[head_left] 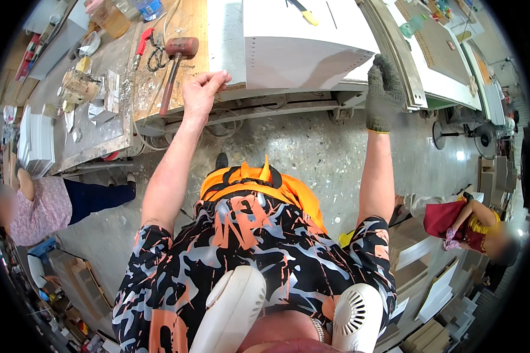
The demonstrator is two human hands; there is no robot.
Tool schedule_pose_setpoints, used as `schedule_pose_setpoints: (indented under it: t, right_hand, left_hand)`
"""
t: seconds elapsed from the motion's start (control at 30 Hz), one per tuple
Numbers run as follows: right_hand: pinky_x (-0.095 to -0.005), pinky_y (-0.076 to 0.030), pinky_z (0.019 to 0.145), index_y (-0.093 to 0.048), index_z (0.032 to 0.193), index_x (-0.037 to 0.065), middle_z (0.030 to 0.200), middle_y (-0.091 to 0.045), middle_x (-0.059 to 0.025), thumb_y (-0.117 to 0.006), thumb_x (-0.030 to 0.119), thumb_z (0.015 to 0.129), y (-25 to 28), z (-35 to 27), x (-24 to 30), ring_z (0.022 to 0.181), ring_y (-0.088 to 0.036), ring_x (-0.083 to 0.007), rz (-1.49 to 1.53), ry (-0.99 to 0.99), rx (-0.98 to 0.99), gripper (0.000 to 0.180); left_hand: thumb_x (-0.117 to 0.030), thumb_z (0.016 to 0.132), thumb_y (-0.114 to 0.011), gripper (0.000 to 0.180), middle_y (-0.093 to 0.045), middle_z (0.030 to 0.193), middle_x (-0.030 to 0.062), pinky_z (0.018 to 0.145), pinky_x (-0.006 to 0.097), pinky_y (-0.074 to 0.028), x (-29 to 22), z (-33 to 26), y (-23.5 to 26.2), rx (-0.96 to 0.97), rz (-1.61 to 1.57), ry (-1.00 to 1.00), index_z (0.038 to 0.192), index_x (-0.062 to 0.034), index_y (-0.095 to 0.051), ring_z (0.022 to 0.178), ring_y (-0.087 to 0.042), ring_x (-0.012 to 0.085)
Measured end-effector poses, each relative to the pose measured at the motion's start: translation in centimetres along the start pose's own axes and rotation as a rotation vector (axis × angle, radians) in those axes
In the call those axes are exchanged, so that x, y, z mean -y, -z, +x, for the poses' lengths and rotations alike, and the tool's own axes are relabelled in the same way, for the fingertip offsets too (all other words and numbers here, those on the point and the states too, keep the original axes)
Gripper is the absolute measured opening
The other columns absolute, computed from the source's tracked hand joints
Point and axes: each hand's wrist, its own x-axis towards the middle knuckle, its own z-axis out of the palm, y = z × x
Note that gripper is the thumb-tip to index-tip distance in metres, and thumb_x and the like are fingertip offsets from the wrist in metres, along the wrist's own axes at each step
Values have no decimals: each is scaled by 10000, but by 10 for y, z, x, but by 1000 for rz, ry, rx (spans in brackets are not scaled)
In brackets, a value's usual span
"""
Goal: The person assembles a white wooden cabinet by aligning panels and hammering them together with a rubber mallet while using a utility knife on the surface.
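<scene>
White panel (303, 56) near edge, bare left hand (201, 91) and gloved right hand (384, 94) gripping it, open floor (312, 153) below.

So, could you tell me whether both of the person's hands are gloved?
No, only the right hand wears a dark knit glove; the left hand grips the white panel bare.

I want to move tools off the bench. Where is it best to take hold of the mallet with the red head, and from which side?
Probably grip the mallet at the middle of its wooden handle, coming from above. It lies flat on the workbench, handle pointing toward the near edge, head farther away beside the scissors. The handle is the slim, bare part; the left hand is nearest to it.
</scene>
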Motion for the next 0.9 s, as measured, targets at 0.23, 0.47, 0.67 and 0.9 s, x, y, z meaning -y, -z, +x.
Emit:
schedule_pose_setpoints:
  t: [0.23,0.47,0.67,0.9]
  right_hand:
    - [-370,-550,824,-694,1132,50,1040,-723,-159,-660,300,937,-76,52,58,922,-708,-270,-466,281,127,319]
    - [-454,-523,827,-744,994,107,928,-713,-199,-609,386,873,-136,84,124,901,-676,-387,-1102,-133,552,333]
    - [-491,-523,785,-722,846,79,863,-693,-217,-540,268,889,-147,82,79,823,-671,-403,-1204,142,437,266]
    - [-499,-509,820,-676,912,52,912,-676,-246,-558,248,903,-142,76,80,898,-653,-412,-1199,34,408,229]
  left_hand:
    - [-189,908,-745,204,-740,871,88,806,273,-557,0,28,59,30,74,-100,924,14,-730,810,-686,127]
    - [-156,928,-721,192,-740,900,62,799,230,-510,-27,83,117,84,59,-247,942,35,-729,832,-659,92]
    - [-169,926,-723,189,-738,911,32,777,209,-501,-25,123,123,289,73,-255,966,16,-736,833,-650,71]
    - [-351,882,-752,367,-734,917,80,792,270,-521,-50,140,67,513,254,-309,1006,-6,-732,866,-670,124]
